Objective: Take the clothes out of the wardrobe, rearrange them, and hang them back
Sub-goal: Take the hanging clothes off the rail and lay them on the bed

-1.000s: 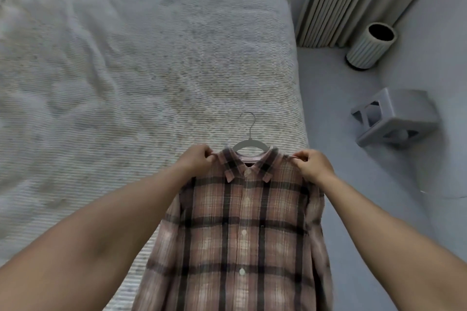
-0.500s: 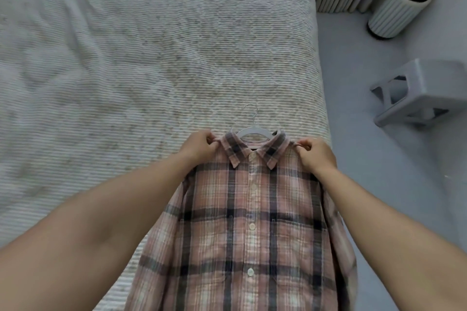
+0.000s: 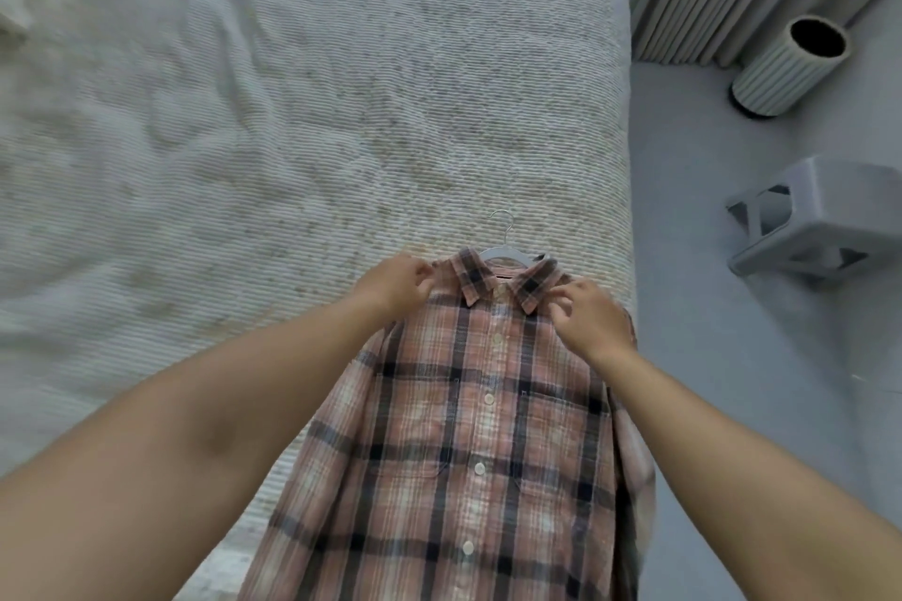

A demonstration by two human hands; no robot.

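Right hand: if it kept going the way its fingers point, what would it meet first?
Probably the shirt collar, which the right hand fingertips already reach; beyond lies the hanger. Depth is unclear.

Bed (image 3: 293, 112) lies open left; stool (image 3: 820, 229) and bin (image 3: 786, 63) crowd the right floor.

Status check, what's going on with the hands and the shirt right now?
Left hand pinching the shirt at its shoulder; right hand fingers curled at the collar, grip unclear. Shirt on hanger, lying on the bed. Nothing in the way.
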